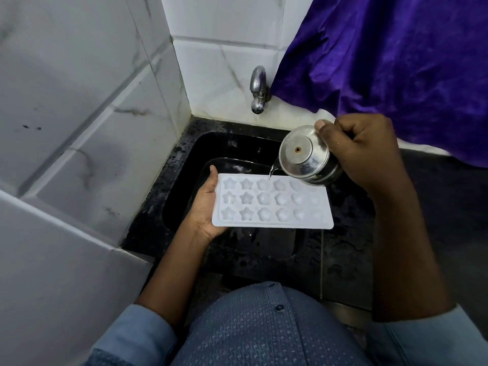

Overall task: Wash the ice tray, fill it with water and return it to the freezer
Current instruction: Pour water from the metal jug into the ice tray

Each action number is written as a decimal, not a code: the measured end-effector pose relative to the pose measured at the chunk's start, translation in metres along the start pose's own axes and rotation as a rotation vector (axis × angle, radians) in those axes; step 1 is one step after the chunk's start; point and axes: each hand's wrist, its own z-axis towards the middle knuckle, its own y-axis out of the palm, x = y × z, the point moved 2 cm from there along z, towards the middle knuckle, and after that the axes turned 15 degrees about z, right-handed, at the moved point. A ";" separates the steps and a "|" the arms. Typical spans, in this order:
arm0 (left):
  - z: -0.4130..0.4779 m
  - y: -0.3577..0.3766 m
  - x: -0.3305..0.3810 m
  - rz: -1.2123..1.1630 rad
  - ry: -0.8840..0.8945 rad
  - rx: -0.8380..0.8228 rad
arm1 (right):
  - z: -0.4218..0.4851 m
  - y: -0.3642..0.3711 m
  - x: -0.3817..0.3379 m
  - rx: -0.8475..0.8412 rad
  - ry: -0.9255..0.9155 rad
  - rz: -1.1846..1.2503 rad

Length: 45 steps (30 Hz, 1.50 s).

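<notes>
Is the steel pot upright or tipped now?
Tipped. The right hand holds the steel pot with its base facing the camera, and water streams from its rim onto the ice tray.

The left hand [204,207] had its fingers hidden under the tray [272,204]; only the thumb [213,170] showed, at the far left corner. The pot [307,157] covered the tray's far right cells, and its mouth faced away, so its inside was unseen. The right hand [367,151] had its finger ends out of sight behind the pot. How full each cell was could not be told. The tray hid much of the sink [179,207] floor. The cloth [396,62] ran off the top and right edges.
</notes>
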 end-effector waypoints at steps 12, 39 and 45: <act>-0.002 -0.004 0.002 0.009 0.020 0.003 | 0.000 -0.002 -0.004 0.008 -0.002 -0.001; -0.008 -0.024 0.002 0.007 0.084 0.017 | -0.005 -0.012 -0.002 0.031 0.006 -0.047; -0.010 -0.024 0.003 0.004 0.090 0.065 | -0.005 -0.011 -0.001 0.030 0.011 -0.045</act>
